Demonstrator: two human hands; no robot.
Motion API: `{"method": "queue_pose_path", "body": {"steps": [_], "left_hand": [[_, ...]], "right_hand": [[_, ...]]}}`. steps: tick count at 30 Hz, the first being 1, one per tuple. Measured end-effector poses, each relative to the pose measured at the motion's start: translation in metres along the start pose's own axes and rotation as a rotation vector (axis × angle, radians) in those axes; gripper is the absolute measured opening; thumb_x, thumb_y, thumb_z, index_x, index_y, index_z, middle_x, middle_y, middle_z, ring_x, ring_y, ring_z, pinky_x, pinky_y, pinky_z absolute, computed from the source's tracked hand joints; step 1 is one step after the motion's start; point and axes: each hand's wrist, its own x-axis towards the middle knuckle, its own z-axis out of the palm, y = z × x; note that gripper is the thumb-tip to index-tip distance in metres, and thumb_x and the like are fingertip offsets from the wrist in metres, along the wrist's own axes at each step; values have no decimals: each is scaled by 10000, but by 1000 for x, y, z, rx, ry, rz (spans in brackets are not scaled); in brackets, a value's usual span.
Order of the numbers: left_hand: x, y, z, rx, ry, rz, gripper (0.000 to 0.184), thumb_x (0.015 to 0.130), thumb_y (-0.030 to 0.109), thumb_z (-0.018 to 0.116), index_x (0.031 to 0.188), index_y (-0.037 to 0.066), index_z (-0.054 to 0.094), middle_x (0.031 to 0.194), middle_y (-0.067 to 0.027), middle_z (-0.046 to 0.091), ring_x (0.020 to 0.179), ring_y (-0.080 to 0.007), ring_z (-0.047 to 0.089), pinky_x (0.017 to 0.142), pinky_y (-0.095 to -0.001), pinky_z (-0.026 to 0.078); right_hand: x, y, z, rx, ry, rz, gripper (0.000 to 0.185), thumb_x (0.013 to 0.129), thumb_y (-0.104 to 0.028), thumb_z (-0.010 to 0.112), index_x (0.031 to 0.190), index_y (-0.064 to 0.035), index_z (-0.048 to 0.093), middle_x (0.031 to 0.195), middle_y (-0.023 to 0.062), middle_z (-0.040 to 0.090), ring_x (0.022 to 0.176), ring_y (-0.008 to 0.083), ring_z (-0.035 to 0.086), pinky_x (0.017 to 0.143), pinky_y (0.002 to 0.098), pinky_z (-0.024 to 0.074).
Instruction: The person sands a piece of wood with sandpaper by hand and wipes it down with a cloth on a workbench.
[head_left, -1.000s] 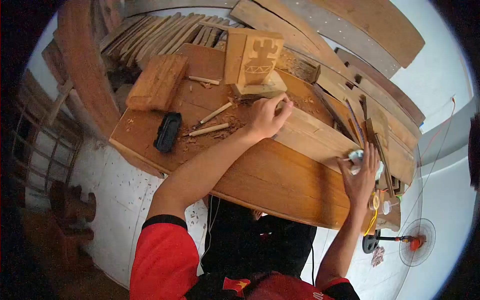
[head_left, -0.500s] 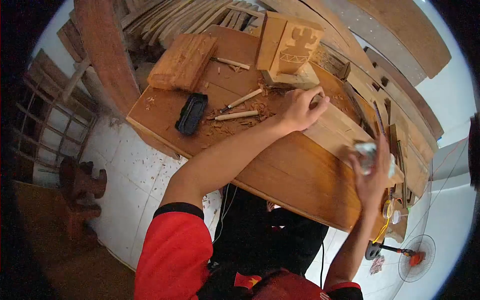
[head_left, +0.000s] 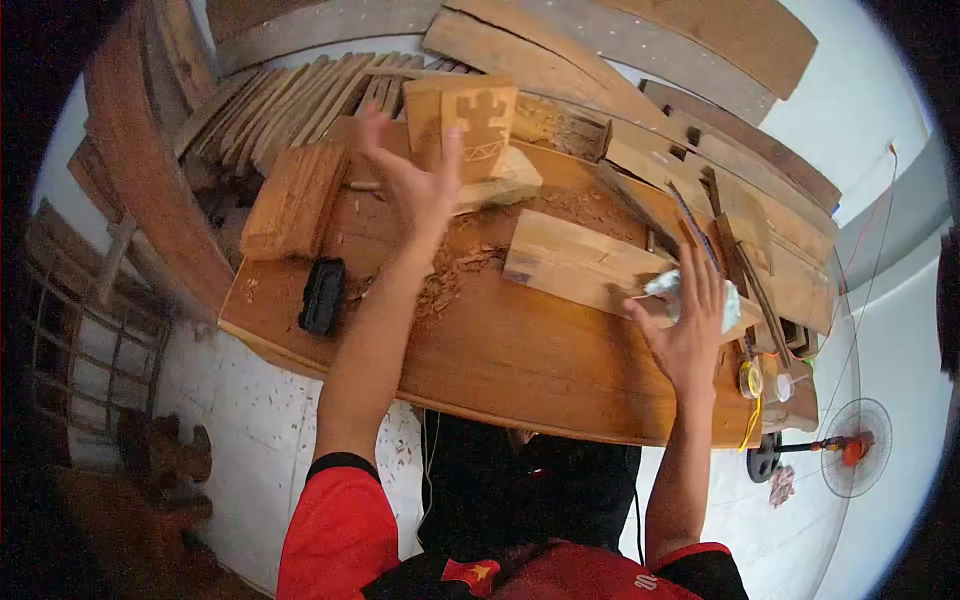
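My left hand [head_left: 415,185] is raised with its fingers spread, holding nothing, in front of a carved wooden block [head_left: 487,125] that stands at the back of the table. To the right, my right hand [head_left: 688,325] has its fingers stretched out and its thumb apart. Just behind it a crumpled pale cloth [head_left: 733,308] shows on the right part of a flat wooden board [head_left: 580,262]. The palm hides whether that hand touches the cloth. A black tray-like object [head_left: 323,296] lies below and left of my left hand, near wood shavings [head_left: 440,285].
A reddish wood block [head_left: 290,200] stands on the table's [head_left: 490,365] left side. Long planks [head_left: 790,250] crowd the back and right. Rolls of tape [head_left: 750,380] sit at the right edge, near a standing fan [head_left: 857,448] on the floor.
My left hand has let go of the board's left end and moved up and left, opening. My right hand has shifted left beside the cloth. The camera view has turned.
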Motion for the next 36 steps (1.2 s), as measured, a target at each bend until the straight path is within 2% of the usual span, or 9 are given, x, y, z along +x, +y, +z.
{"method": "queue_pose_path", "body": {"steps": [3,4,7,8,11,14,20,26,36], "left_hand": [[17,-22,-4,-118,-206,-246,1081,826,432,880,1563,25,202,1564,-252,323,1467,-378,345,1180,-541,326],[22,-27,-8,-103,-305,-179,1026,782,359,934,1501,-23,311,1452,-259,484,1290,-341,571,1038,-486,497],[31,-27,-12,-99,-434,-302,765,804,301,924,1361,-30,517,1248,-204,648,1078,-294,692,889,-420,577],[27,-24,-9,-90,-325,-183,597,805,293,919,1242,8,629,1095,-150,724,981,-292,727,861,-409,586],[46,-3,-14,208,-398,196,604,824,369,891,1280,71,629,1227,-114,688,1083,-277,701,866,-430,602],[57,12,-5,523,-441,623,504,841,334,856,1256,134,651,1199,-70,682,1064,-277,692,810,-424,619],[37,-7,-1,602,-716,782,440,832,244,812,1240,167,665,1112,-35,663,1086,-243,659,771,-406,620],[9,-12,-9,653,-769,783,560,795,281,851,1300,150,647,1184,-29,648,1156,-244,622,930,-444,559],[18,-12,-17,637,-1018,468,1009,634,639,906,1431,143,535,1402,-162,578,1369,-373,504,1136,-536,426]], "right_hand": [[-3,0,-1,27,0,-17,971,793,-548,842,1553,-78,461,1564,230,469,1475,422,399,1247,544,255],[-5,3,-1,33,-4,-25,970,798,-543,839,1560,-86,452,1569,224,464,1482,419,390,1249,546,246],[-7,6,-6,65,-27,-41,970,805,-537,835,1570,-92,437,1568,223,465,1479,418,394,1246,549,253],[-7,9,-5,58,-34,-49,976,813,-557,822,1577,-96,427,1572,222,461,1478,420,395,1244,549,257],[-4,11,-7,56,-55,-55,984,815,-596,804,1576,-98,429,1570,222,462,1473,421,400,1242,548,263],[-4,14,-6,48,-50,-72,986,818,-627,784,1571,-95,436,1567,221,464,1458,421,416,1239,552,267],[-7,15,-8,63,-41,-79,960,822,-627,780,1550,-89,461,1573,218,456,1455,418,419,1243,553,259],[-7,15,-8,66,-42,-75,938,825,-615,781,1535,-83,476,1570,208,459,1456,412,414,1243,551,259],[-5,16,-8,72,-56,-72,927,815,-580,804,1538,-100,478,1570,193,461,1462,399,410,1248,546,254]]}}
